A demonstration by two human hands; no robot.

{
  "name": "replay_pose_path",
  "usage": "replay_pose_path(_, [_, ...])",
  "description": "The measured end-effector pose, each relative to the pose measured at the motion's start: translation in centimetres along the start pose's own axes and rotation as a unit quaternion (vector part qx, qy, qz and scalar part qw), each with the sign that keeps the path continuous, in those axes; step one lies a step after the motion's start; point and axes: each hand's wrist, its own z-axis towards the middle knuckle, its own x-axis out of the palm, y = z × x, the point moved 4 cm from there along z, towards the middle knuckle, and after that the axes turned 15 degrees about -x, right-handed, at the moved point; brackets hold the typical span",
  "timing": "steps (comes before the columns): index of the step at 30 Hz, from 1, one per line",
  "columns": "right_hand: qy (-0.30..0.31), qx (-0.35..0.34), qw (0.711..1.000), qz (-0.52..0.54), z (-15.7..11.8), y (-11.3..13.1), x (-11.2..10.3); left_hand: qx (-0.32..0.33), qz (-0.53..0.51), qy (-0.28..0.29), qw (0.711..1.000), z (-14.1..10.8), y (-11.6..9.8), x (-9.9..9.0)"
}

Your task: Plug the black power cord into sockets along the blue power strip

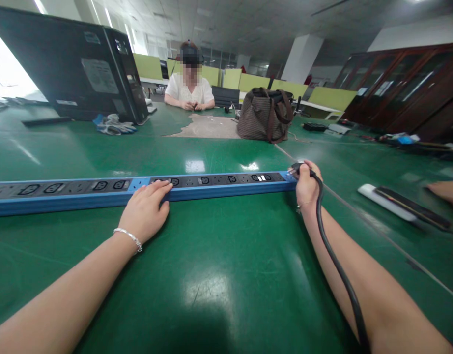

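Note:
A long blue power strip (pixel 219 191) with black socket panels lies across the green table in front of me; its left end is out of frame. My left hand (pixel 145 209) rests flat on top of the strip, fingers stretched over its edge beside a small blue socket section. At the strip's right end, my right hand (pixel 309 184) pinches a black plug (pixel 295 168) close to the end socket. Whether the prongs are in the socket, I cannot tell. From the plug, a thick black power cord (pixel 324 236) curves down over my right forearm.
A black computer case (pixel 71 69) stands at the back left, with work gloves (pixel 114 124) beside it. Across the table sits a person (pixel 189 91) near a brown bag (pixel 265 115). Another person's hand (pixel 447 191) shows at right, near a white bar (pixel 386 201).

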Motion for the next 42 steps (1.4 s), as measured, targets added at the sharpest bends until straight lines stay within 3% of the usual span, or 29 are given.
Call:
replay_pose_path(4, [0.133, -0.091, 0.985, 0.062, -1.3, 4.8, 2.8, -0.003, -0.003, 0.002, 1.000, 0.0, -0.1, -0.1])
replay_pose_path(7, [0.207, -0.088, 0.971, 0.085, -2.8, 7.1, 5.1, -0.005, -0.005, 0.004, 1.000, 0.0, 0.0, -0.1])
replay_pose_path(11, [0.264, -0.053, 0.960, 0.073, -4.0, 7.8, 6.6, -0.004, -0.009, 0.003, 1.000, 0.0, 0.0, -0.1])
replay_pose_path(19, [0.282, -0.058, 0.957, 0.023, -4.3, 8.9, 6.8, -0.009, -0.021, 0.006, 1.000, 0.1, -0.2, -0.2])
replay_pose_path(28, [0.309, -0.108, 0.938, -0.113, -5.0, 10.5, 6.6, -0.012, -0.028, 0.014, 0.999, 0.1, -0.2, -0.2])
replay_pose_path(38, [0.302, -0.207, 0.922, -0.126, -5.7, 11.1, 6.5, -0.011, -0.011, 0.010, 1.000, 0.1, -0.1, -0.3])
replay_pose_path(42, [0.309, -0.190, 0.922, -0.139, -5.0, 11.3, 6.8, -0.012, -0.017, 0.013, 1.000, 0.0, -0.2, -0.3])
